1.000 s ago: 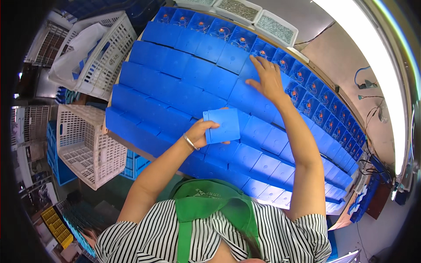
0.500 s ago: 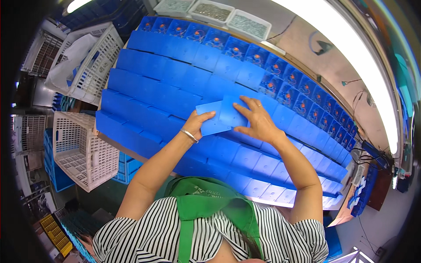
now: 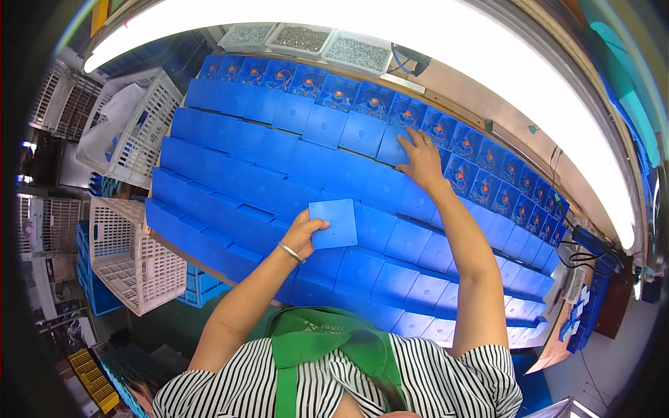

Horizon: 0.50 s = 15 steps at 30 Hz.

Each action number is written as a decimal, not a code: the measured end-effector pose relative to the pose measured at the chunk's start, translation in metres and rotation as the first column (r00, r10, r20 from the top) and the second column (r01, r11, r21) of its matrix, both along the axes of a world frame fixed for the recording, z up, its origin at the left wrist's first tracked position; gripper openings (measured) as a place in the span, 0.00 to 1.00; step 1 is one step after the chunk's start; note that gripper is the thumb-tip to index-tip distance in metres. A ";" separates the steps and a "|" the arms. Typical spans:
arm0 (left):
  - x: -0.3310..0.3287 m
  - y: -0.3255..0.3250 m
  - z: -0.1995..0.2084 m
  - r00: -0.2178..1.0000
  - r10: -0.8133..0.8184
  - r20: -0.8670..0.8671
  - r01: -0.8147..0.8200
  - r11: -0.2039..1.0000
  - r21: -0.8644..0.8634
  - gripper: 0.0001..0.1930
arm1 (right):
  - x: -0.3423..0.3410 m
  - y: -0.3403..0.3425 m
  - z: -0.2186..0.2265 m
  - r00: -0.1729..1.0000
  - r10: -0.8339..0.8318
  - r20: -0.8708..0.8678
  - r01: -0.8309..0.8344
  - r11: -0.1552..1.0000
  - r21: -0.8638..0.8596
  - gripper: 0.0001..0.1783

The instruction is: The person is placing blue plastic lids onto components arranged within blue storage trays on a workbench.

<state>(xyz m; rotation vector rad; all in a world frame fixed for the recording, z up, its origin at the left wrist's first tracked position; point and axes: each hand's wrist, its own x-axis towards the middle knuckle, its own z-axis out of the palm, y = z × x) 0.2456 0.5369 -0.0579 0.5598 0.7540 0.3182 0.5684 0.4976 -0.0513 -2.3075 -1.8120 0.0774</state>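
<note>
My left hand (image 3: 301,234) pinches a square blue plastic cover plate (image 3: 334,224) with small corner holes, thumb on top; whether more plates lie beneath it, I cannot tell. Farther up and right, my right hand (image 3: 423,161) is open, fingers spread and resting at the right edge of a blue cover (image 3: 391,145) in the second row from the back. Beside it, uncovered blue boxes (image 3: 460,171) hold orange parts and thin wires. Several rows of covered blue boxes (image 3: 279,165) fill the table below and around both hands.
White trays of small metal parts (image 3: 357,54) stand behind the back row. At left are white plastic crates (image 3: 139,258) and a blue crate (image 3: 202,284). A bright tube lamp (image 3: 529,90) crosses above the far side. Black cables (image 3: 592,254) lie at the right end.
My right hand has moved away from the left hand, up toward the back rows, and a cover now lies by its fingers. My left hand has lowered slightly, still holding a plate.
</note>
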 end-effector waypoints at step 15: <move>-0.012 0.001 -0.008 0.997 -0.068 0.032 0.071 0.993 -0.091 0.24 | 0.005 -0.006 -0.001 0.999 0.054 0.007 -0.054 0.998 0.031 0.38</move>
